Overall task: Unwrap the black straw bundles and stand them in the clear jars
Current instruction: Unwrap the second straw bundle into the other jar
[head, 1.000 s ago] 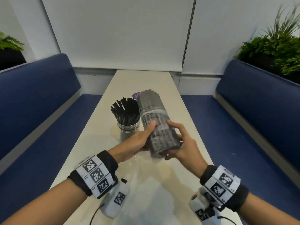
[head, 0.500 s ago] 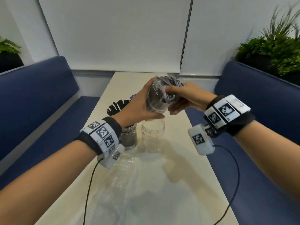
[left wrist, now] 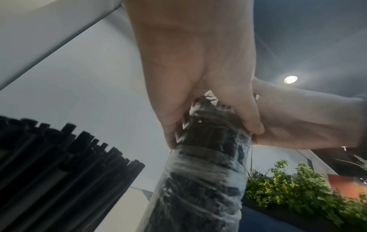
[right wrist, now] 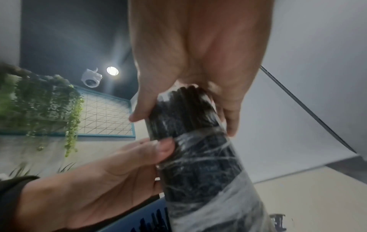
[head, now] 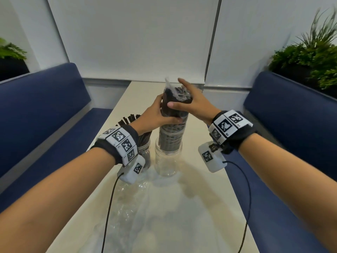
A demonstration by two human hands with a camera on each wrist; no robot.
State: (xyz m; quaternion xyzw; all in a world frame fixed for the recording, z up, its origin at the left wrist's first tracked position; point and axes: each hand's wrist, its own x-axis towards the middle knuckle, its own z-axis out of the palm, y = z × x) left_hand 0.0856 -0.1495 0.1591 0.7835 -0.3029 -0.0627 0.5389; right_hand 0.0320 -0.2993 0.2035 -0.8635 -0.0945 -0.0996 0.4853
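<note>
Now upright, our bundle (head: 171,125) sits in the jar (head: 168,159); left hand (head: 155,117) grips it, right hand (head: 193,105) clasps its top; peel wrap upward.

The straw bundle (head: 172,114), black straws wrapped in clear plastic film, stands upright with its lower end inside the mouth of a clear jar (head: 168,160) on the table. Its bottom does not reach the floor of the jar. Just beside, to the left, a second clear jar (head: 145,152) holds loose black straws (head: 127,120), standing and fanned out.
</note>
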